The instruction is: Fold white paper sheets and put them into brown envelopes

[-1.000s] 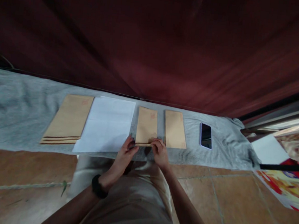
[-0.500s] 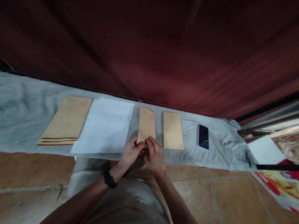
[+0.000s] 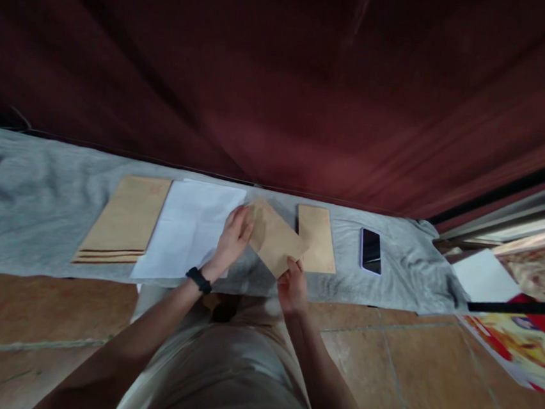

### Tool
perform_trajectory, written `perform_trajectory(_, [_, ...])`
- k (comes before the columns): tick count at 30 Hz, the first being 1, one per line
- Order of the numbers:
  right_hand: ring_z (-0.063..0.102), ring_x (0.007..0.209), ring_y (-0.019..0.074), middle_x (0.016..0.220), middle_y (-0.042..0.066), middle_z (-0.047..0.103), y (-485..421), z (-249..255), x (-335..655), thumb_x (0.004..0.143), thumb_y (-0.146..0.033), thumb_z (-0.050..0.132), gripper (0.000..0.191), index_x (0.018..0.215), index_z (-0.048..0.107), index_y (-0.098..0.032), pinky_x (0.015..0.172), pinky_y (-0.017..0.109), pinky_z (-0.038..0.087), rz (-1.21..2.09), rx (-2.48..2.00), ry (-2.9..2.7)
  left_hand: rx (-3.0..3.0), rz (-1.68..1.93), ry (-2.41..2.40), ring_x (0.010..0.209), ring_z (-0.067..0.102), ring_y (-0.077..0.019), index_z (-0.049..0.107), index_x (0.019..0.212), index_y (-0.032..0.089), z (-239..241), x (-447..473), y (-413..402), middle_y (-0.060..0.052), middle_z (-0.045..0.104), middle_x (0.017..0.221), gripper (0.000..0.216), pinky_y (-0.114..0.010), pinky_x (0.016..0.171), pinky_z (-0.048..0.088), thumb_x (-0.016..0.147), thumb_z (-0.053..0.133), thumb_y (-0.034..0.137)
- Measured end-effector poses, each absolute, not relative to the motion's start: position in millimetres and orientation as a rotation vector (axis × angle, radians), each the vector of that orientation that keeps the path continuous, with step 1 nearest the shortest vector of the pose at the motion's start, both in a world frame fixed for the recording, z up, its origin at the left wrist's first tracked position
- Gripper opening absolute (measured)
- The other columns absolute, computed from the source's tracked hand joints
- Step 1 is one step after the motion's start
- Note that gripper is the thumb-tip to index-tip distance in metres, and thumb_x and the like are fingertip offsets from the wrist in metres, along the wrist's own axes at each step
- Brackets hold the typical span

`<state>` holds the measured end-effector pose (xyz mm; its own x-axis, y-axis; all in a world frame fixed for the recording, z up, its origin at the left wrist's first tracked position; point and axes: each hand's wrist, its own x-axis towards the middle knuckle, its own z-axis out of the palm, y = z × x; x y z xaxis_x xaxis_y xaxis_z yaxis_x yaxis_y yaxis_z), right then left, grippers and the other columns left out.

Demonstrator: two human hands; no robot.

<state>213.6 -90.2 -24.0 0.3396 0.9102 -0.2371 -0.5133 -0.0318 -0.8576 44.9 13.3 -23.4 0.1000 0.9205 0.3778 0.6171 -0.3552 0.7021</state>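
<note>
A brown paper envelope point(image 3: 274, 235) is tilted in the air between my hands. My right hand point(image 3: 292, 285) pinches its lower right corner between thumb and fingers. At the upper left end, my left hand point(image 3: 234, 239) has its fingers against the envelope's edge, closed on it. Just right of the held envelope, more brown envelopes point(image 3: 318, 241) lie in a small pile, partly overlapped by its corner. White paper sheets point(image 3: 188, 228) lie under and left of my left hand. Further left is a fanned stack of brown envelopes point(image 3: 127, 216).
Grey cloth point(image 3: 36, 207) covers the narrow table. A phone point(image 3: 371, 250) lies at the right. Behind stands a dark red curtain-like surface point(image 3: 283, 90). Beyond the right end are a white sheet point(image 3: 485, 276) and a red and yellow printed box point(image 3: 529, 345).
The envelope has turned from nearly upright to a slant. My left hand has slid up to its far left end, while my right hand has moved slightly right, holding the near corner.
</note>
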Motion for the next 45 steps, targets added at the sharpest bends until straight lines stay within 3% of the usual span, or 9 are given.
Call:
perform_trajectory(6, [0.073,0.093,0.0208,0.100,0.006,0.076,-98,-55,200,0.082,-0.038,0.063,0.018,0.093,0.060,-0.024,0.081,0.036,0.063,1.390,-1.079,-0.406,2.286,0.800,1.451,0.149,0.039,-0.0321,0.043,0.152,0.007,-64,53,52,-0.022,0.045,0.158,0.058,-0.054,0.121,0.034,0.103,0.031,0.036])
perform_trajectory(15, [0.074,0.095,0.0221,0.107,0.005,0.078,-113,-48,213,0.079,-0.032,0.068,0.028,0.106,0.067,-0.023,0.081,0.037,0.064,1.527,-1.101,-0.355,2.568,0.456,1.343,0.154,0.032,-0.0297,0.048,0.153,0.020,-62,63,58,-0.010,0.043,0.161,0.056,-0.055,0.126,0.020,0.103,0.035,0.041])
perform_trajectory(22, [0.075,0.093,0.0211,0.106,0.004,0.078,-120,-47,225,0.074,-0.028,0.074,0.032,0.106,0.071,-0.022,0.081,0.035,0.063,1.596,-1.108,-0.244,2.603,0.398,1.211,0.155,0.030,-0.0249,0.040,0.157,0.013,-66,68,43,-0.013,0.038,0.164,0.062,-0.047,0.128,0.021,0.105,0.028,0.045])
perform_trajectory(27, [0.075,0.093,0.0205,0.109,0.004,0.078,-119,-51,225,0.080,-0.031,0.073,0.030,0.108,0.069,-0.023,0.082,0.036,0.063,1.584,-1.133,-0.317,2.600,0.372,1.126,0.156,0.028,-0.0233,0.042,0.156,0.017,-62,74,21,-0.009,0.040,0.164,0.058,-0.046,0.128,0.018,0.106,0.030,0.045])
perform_trajectory(32, [0.074,0.084,0.0160,0.099,0.002,0.078,-119,-51,225,0.079,-0.029,0.073,0.026,0.104,0.069,-0.024,0.076,0.028,0.060,1.613,-1.090,-0.239,2.584,0.383,0.962,0.154,0.030,-0.0204,0.041,0.156,0.018,-56,81,-8,-0.008,0.041,0.163,0.056,-0.045,0.128,0.019,0.108,0.030,0.044])
perform_trajectory(39, [0.073,0.098,0.0166,0.110,0.003,0.077,-123,-44,224,0.082,-0.037,0.074,0.024,0.102,0.069,-0.024,0.087,0.028,0.058,1.618,-1.053,-0.334,2.510,0.331,0.887,0.154,0.032,-0.0189,0.038,0.158,0.020,-50,89,-41,-0.008,0.042,0.163,0.053,-0.042,0.128,0.020,0.108,0.031,0.035])
perform_trajectory(45, [0.071,0.098,0.0201,0.103,0.005,0.076,-124,-49,224,0.084,-0.039,0.070,0.018,0.095,0.070,-0.024,0.086,0.032,0.059,1.565,-1.068,-0.415,2.422,0.326,0.870,0.154,0.030,-0.0160,0.040,0.157,0.021,-41,88,-66,-0.005,0.039,0.164,0.054,-0.039,0.128,0.021,0.108,0.032,0.043])
